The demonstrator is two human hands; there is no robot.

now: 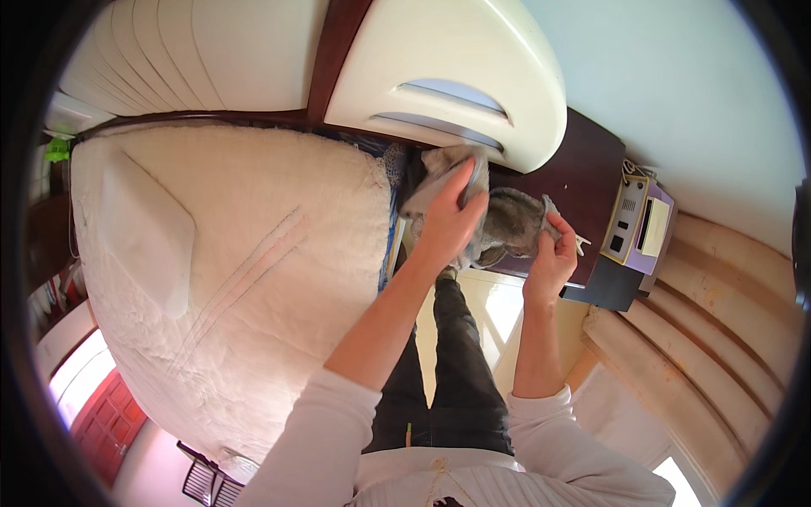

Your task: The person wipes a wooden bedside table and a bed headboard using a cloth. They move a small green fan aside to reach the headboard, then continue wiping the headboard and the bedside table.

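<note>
A crumpled grey cloth (513,215) hangs between my two hands, over the dark wooden cabinet top (583,158). My left hand (453,215) grips a bunched part of it close to the white headboard end panel (456,63). Farther right, my right hand (554,247) pinches the cloth's edge between thumb and fingers. A darker, damp-looking or soiled patch shows in the middle of the cloth. Just beside my right hand lies a small white clip-like item (581,244), partly hidden by the fingers.
To the left spreads a bed with a cream fluffy cover (266,266) and a white pillow-like shape (149,234). A purple and white box-like device (640,222) with cables stands at the cabinet's right end. Beige curtains (703,317) hang at right, above a glossy tiled floor (491,310).
</note>
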